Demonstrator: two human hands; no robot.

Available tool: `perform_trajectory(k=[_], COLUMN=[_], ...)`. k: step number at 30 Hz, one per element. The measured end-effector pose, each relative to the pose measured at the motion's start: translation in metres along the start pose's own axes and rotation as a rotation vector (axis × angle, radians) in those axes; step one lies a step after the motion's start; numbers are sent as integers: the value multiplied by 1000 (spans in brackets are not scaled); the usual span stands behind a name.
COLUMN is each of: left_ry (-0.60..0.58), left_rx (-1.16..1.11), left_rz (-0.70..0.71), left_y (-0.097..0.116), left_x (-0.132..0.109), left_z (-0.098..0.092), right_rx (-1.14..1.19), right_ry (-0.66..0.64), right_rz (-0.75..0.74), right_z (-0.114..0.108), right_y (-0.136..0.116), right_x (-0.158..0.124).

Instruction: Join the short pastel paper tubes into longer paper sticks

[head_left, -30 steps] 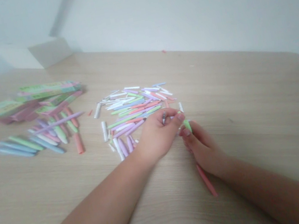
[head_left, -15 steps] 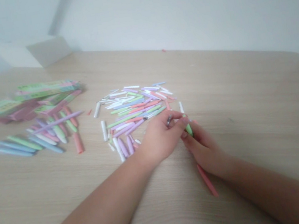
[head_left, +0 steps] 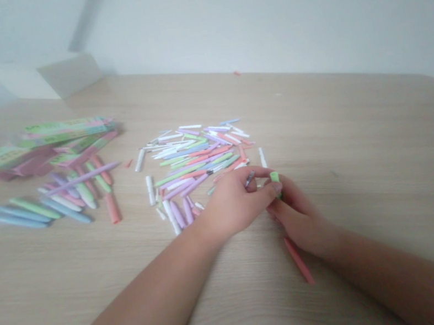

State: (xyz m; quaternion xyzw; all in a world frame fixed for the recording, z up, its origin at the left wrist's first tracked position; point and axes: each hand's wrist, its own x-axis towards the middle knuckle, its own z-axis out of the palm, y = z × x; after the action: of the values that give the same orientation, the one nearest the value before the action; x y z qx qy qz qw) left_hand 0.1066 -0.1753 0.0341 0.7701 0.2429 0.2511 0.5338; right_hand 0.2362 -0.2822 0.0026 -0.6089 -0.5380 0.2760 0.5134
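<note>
My left hand (head_left: 234, 201) pinches a small green pen part (head_left: 274, 177) between thumb and forefinger. The top end of this part looks like an open tube. A thin greyish piece (head_left: 249, 179) shows at the curled fingers of the same hand; its kind is unclear. My right hand (head_left: 300, 218) is closed around the lower end of the green part, which the fingers mostly hide. Below the right hand a coral pen barrel (head_left: 299, 261) slants toward me; I cannot tell whether it lies on the table or is held.
A pile of loose pastel pen parts (head_left: 199, 157) spreads beyond my left hand. Farther left are thicker coloured barrels (head_left: 34, 208) and several printed pink-green boxes (head_left: 64, 130). A white folded box (head_left: 71, 73) stands at the back against the wall, on the wooden table (head_left: 365, 147).
The green part has turned more upright, and its open top end now shows above my left thumb. Both hands stay in nearly the same place.
</note>
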Motion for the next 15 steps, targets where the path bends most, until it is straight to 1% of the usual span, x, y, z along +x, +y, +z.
perform_trajectory(k=[3, 5, 6, 8, 10, 11, 12, 14, 15], left_ry=[-47, -14, 25, 115, 160, 162, 162, 167, 176], left_rx=[-98, -177, -192, -179, -167, -165, -161, -123, -90], left_rz=[-12, -33, -41, -49, -51, -43, -28, 20, 46], left_y=[1, 4, 7, 11, 15, 17, 17, 16, 15], left_x=[1, 1, 1, 1, 1, 2, 2, 3, 3], left_z=[0, -2, -3, -9, -14, -17, -18, -20, -20], right_rx=[23, 72, 100, 127, 41, -55, -177, -412, -502], right_ry=[-18, 1, 34, 154, 273, 274, 226, -1, -75], right_rz=[13, -30, -54, -75, -31, 12, 55, 101, 86], right_z=[3, 5, 5, -1, -14, -22, -30, -41, -42], right_y=[0, 2, 4, 7, 6, 4, 1, -6, -8], right_x=[-1, 1, 2, 6, 8, 7, 2, -17, -32])
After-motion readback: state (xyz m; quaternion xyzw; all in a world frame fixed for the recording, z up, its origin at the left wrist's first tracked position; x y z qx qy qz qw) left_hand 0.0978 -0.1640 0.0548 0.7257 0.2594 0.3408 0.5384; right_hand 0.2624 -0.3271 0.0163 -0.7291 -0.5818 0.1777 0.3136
